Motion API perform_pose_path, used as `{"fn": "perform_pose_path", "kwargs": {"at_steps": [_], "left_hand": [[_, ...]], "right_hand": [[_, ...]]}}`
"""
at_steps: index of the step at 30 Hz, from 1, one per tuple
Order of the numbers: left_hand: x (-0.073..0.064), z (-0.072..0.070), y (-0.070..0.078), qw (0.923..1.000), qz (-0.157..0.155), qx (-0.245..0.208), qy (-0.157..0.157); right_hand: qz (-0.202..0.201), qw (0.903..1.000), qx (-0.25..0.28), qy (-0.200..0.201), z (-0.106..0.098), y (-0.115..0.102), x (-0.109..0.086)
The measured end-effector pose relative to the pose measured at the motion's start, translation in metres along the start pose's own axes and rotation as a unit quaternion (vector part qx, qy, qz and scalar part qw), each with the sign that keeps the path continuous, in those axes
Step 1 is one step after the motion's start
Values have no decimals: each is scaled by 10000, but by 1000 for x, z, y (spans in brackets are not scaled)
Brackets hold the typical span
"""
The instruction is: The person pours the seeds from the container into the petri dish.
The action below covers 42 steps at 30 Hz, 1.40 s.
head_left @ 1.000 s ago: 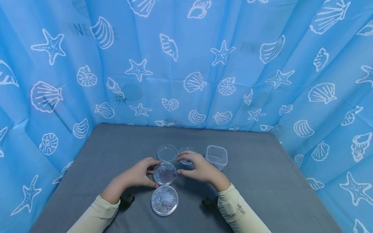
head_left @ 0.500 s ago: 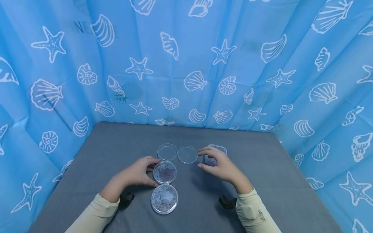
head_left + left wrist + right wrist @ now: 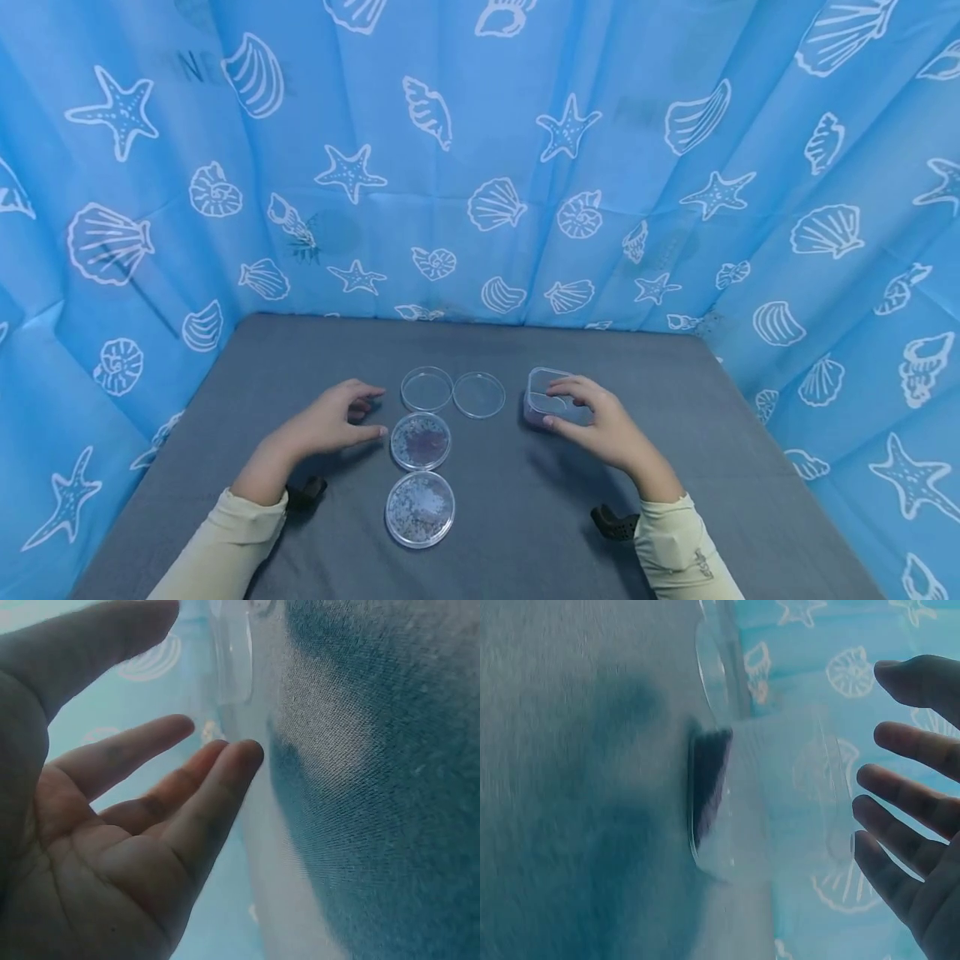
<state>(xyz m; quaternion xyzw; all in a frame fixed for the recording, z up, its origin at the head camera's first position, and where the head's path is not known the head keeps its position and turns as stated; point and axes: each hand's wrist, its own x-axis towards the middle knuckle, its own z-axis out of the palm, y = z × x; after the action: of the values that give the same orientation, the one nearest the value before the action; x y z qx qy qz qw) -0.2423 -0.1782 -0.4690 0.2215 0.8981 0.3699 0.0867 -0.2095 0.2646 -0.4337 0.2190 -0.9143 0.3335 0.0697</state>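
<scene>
A round clear petri dish (image 3: 421,441) with whitish flecks and a dark reddish patch lies just right of my left hand (image 3: 322,425). That hand hovers apart from it, fingers loosely bent around nothing, as the left wrist view (image 3: 112,825) also shows. At the right stands a square clear plastic container (image 3: 534,390), with dark purple material (image 3: 711,780) low inside it. My right hand (image 3: 603,429) is spread beside and over its near right rim. In the right wrist view, its fingertips (image 3: 866,776) are close to the rim; contact cannot be told.
A larger petri dish (image 3: 420,510) with whitish, speckled contents lies nearest the person. Two clear, see-through petri dishes (image 3: 427,389) (image 3: 479,395) lie side by side farther back. Grey cloth (image 3: 300,358) covers the table. A blue shell-print curtain (image 3: 465,167) hangs behind.
My right hand has moved right, from the back right dish to the square container. My left hand has drawn back leftward from the dish with the reddish patch.
</scene>
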Motion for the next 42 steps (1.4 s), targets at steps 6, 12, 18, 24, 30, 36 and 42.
{"fn": "perform_pose_path", "kwargs": {"at_steps": [6, 12, 18, 24, 30, 36, 42], "left_hand": [[13, 0, 0, 9996, -115, -191, 155], [33, 4, -2, 9980, 173, -423, 436], [50, 6, -7, 9976, 344, -436, 402], [63, 6, -3, 9985, 263, -433, 229], [72, 10, -2, 9982, 229, -544, -123], [79, 12, -1, 9982, 145, -474, -349], [84, 14, 1, 9965, 202, -519, -618]], "right_hand": [[145, 9996, 56, 247, -7, 14, -2], [428, 9986, 33, 297, -8, 28, -3], [757, 9970, 165, 67, -6, 38, -3], [832, 9963, 184, 48, -7, 41, -3], [886, 9956, 291, -16, -8, 39, -1], [890, 9953, 380, -71, -8, 36, -2], [964, 9942, 456, -93, -8, 38, -3]]}}
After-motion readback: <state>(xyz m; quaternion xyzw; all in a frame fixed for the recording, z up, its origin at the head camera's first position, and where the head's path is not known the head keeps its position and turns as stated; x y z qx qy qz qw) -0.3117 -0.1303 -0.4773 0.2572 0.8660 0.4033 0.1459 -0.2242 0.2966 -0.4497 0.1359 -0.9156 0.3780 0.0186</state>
